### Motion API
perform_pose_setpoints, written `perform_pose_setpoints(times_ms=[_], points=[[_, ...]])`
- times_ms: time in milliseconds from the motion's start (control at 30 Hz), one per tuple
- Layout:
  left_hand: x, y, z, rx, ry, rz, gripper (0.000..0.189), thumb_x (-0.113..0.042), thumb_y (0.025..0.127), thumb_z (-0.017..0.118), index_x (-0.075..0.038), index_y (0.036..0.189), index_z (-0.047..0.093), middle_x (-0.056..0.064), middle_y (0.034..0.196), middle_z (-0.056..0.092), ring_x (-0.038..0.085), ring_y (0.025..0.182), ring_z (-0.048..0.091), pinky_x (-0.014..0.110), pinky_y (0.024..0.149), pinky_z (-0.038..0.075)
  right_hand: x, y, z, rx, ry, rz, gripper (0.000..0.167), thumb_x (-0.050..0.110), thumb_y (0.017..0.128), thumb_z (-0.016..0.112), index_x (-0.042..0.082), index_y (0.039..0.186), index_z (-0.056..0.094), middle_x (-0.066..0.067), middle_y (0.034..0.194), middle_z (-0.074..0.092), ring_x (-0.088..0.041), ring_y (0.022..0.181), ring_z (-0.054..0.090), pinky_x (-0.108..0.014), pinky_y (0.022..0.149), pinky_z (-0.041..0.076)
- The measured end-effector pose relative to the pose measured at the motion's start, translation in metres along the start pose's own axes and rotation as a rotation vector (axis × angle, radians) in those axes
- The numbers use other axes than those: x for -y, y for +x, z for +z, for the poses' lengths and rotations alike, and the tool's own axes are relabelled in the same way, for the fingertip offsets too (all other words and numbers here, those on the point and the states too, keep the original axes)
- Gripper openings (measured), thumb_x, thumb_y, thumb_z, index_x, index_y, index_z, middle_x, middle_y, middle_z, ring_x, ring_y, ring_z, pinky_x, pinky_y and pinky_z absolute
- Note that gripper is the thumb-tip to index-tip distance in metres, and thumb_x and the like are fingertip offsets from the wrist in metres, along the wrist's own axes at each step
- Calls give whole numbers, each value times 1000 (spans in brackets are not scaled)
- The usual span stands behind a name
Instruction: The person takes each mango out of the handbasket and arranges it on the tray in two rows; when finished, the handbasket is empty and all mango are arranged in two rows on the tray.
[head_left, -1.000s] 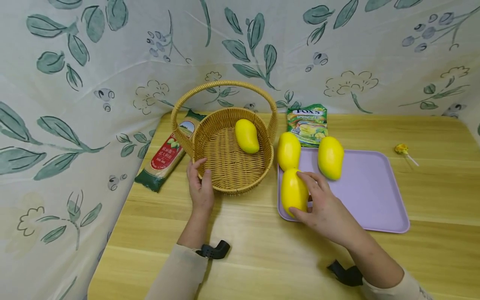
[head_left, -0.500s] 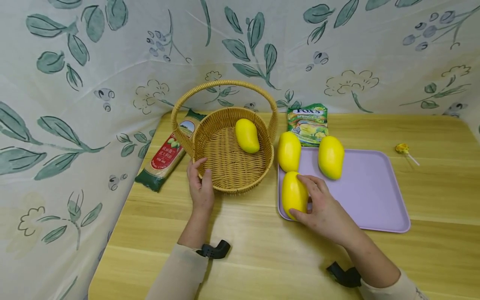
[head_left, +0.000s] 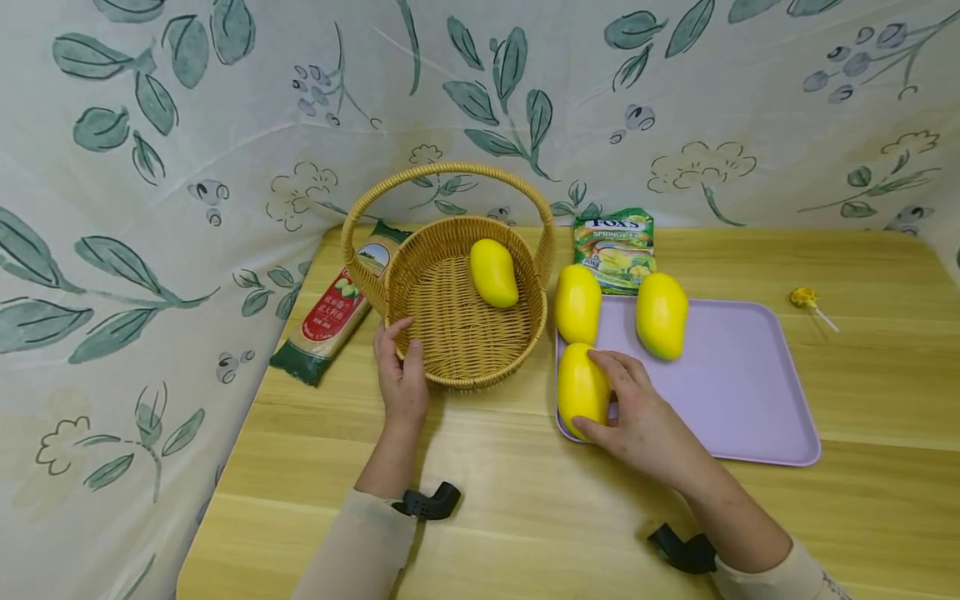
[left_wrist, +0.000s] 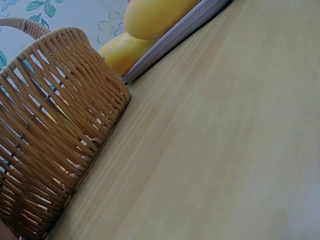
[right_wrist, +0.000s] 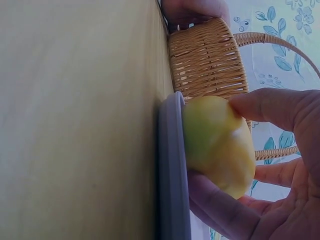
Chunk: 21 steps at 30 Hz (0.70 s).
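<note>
My left hand (head_left: 402,379) holds the near left rim of a round wicker basket (head_left: 467,382); in the left wrist view the basket's woven wall (left_wrist: 60,115) fills the left side. One yellow mango (head_left: 494,273) lies inside it. My right hand (head_left: 647,427) grips another mango (head_left: 583,390) at the near left corner of the lilac tray (head_left: 738,392), thumb at its near end and fingers at its far end. The right wrist view shows this mango's greenish end (right_wrist: 202,132) right at the tray rim. Two more mangoes lie behind, the left one (head_left: 578,305) at the tray's corner, the other (head_left: 662,316) farther right.
A pasta packet (head_left: 337,308) lies left of the basket, partly behind it. A green candy bag (head_left: 615,246) is behind the tray, and a lollipop (head_left: 804,298) lies to its right. The basket's tall arched handle (head_left: 450,168) stands up before a patterned cloth (head_left: 247,108).
My right hand and its mango have moved slightly toward me, then a little to the left. The left hand and the basket look unmoved.
</note>
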<state>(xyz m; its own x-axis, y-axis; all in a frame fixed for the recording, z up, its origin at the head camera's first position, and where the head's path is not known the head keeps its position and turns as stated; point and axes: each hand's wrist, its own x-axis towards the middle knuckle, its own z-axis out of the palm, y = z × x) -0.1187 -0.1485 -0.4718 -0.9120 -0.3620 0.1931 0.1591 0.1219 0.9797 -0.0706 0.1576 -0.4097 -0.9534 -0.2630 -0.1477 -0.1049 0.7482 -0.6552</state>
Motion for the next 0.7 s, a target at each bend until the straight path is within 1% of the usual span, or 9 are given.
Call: perform_pose_setpoints(times_ms=[200, 333, 433, 500, 567, 700], points=[[0, 0, 0, -7, -4, 9, 37, -13, 101, 46, -1, 135, 53, 12, 170, 13, 28, 159, 9, 51, 128, 7, -1, 0, 0, -3, -4, -14, 88, 32, 87, 81, 11, 157, 32, -17, 157, 32, -23, 97, 58, -34, 81, 52], [1, 1, 1, -14, -17, 18, 36, -11, 100, 47, 1, 133, 53, 13, 169, 14, 29, 158, 10, 52, 128, 8, -3, 0, 1, -4, -2, -27, 88, 34, 87, 81, 11, 157, 32, -15, 157, 34, -20, 97, 59, -31, 80, 53], [1, 1, 1, -17, -18, 15, 35, -10, 100, 47, 1, 133, 53, 14, 169, 14, 31, 159, 9, 53, 128, 7, -4, 1, 1, -2, -2, -28, 89, 36, 87, 81, 12, 157, 32, -14, 157, 35, -19, 94, 59, -28, 79, 53], [1, 1, 1, -16, -16, 8, 35, -11, 100, 47, 1, 133, 53, 14, 169, 14, 31, 159, 9, 53, 128, 7, -4, 1, 0, 0, -8, -24, 90, 38, 87, 81, 12, 158, 31, -13, 157, 35, -18, 94, 59, -27, 79, 53], [0, 0, 1, -12, -18, 1, 36, -11, 101, 47, 1, 134, 53, 14, 170, 13, 31, 159, 9, 53, 128, 8, -3, 1, -1, 0, -16, -19, 91, 39, 86, 81, 12, 158, 31, -13, 157, 36, -19, 94, 58, -30, 79, 52], [-1, 0, 1, -8, -16, -12, 37, -12, 101, 46, 0, 135, 52, 14, 170, 10, 31, 159, 8, 54, 128, 8, -3, 0, -3, -1, -25, -15, 92, 42, 86, 81, 14, 158, 31, -13, 157, 36, -23, 101, 58, -37, 84, 51]])
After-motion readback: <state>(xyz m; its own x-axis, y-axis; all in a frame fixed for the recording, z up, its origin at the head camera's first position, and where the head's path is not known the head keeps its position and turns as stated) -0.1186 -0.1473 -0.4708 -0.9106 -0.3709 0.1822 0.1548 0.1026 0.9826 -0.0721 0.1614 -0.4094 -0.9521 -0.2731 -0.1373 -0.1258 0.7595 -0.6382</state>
